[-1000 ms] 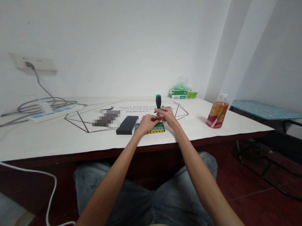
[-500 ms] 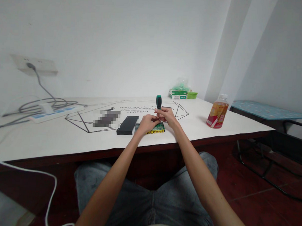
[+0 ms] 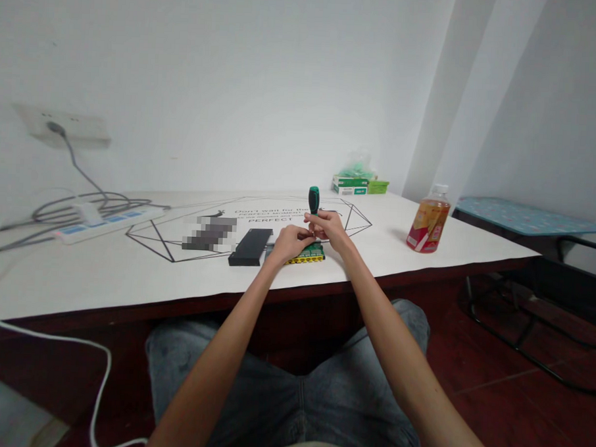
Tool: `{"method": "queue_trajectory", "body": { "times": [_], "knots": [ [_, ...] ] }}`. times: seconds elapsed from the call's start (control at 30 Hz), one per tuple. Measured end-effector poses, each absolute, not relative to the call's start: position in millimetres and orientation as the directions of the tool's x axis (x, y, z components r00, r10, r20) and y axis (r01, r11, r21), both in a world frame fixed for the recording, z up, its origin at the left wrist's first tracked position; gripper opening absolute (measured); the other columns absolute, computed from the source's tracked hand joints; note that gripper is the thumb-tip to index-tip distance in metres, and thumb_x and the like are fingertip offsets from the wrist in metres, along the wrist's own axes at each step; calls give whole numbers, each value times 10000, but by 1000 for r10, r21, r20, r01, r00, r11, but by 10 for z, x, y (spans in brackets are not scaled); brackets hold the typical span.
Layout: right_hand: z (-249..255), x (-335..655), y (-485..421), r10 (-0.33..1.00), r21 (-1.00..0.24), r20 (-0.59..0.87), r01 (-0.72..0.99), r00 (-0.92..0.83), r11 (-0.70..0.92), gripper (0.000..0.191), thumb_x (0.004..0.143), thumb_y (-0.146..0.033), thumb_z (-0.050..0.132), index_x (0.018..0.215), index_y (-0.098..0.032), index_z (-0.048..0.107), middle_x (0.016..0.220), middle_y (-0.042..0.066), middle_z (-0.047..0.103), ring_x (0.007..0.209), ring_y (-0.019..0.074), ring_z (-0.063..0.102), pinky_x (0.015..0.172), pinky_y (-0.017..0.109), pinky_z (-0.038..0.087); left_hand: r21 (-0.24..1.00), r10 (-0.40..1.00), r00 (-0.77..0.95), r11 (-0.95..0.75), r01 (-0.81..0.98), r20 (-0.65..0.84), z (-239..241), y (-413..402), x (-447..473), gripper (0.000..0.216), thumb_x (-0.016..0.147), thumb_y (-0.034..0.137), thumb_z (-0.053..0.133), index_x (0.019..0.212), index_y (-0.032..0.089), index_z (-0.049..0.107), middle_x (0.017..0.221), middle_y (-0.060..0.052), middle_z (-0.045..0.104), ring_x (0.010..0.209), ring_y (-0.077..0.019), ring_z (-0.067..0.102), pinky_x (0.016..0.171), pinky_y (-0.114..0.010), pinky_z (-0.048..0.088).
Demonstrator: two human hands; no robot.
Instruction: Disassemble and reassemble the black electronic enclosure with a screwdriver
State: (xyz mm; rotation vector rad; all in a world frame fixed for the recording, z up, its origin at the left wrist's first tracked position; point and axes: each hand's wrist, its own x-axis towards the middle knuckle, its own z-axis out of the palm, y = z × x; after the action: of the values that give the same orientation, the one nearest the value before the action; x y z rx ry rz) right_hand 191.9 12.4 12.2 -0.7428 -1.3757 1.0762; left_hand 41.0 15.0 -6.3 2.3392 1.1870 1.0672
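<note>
An upright screwdriver (image 3: 313, 199) with a green and black handle stands over a green circuit board (image 3: 310, 254). The board has a row of yellow ports along its near edge. My right hand (image 3: 330, 229) is closed around the screwdriver below its handle. Beside it, my left hand (image 3: 292, 242) rests over the board's left part, fingers bent together near the lower end of the screwdriver. What those fingers hold, if anything, is hidden, as is the screwdriver's tip. Just left of the board lies a flat black casing (image 3: 251, 247).
A drink bottle (image 3: 429, 219) stands on the right of the white table (image 3: 376, 243). Green and white boxes (image 3: 350, 185) sit at the back. On the left are a power strip (image 3: 110, 223) and cables (image 3: 46, 216). A pixelated patch covers something left of the casing.
Both hands and the screwdriver keep nearly the same place over the board. The whole view has shifted very slightly.
</note>
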Motion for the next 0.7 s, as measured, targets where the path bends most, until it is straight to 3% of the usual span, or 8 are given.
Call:
{"method": "queue_trajectory", "body": {
  "times": [0.47, 0.7],
  "knots": [
    [105, 1931, 149, 908, -911, 400, -159, -121, 380, 486, 573, -597, 869, 679, -158, 690, 506, -24, 553, 384, 45, 342, 367, 228, 204, 610, 778, 402, -628, 484, 482, -77, 148, 415, 213, 829, 263, 616, 824, 171, 808, 828, -42, 792, 816, -219, 720, 791, -306, 511],
    [97, 1920, 158, 913, -914, 394, -156, -109, 375, 499, 560, -612, 866, 652, -160, 675, 497, -28, 539, 388, 44, 330, 375, 233, 200, 584, 801, 367, -597, 550, 473, -84, 165, 417, 217, 832, 277, 635, 870, 176, 823, 839, -50, 801, 825, -229, 731, 795, -316, 515]
  ]
}}
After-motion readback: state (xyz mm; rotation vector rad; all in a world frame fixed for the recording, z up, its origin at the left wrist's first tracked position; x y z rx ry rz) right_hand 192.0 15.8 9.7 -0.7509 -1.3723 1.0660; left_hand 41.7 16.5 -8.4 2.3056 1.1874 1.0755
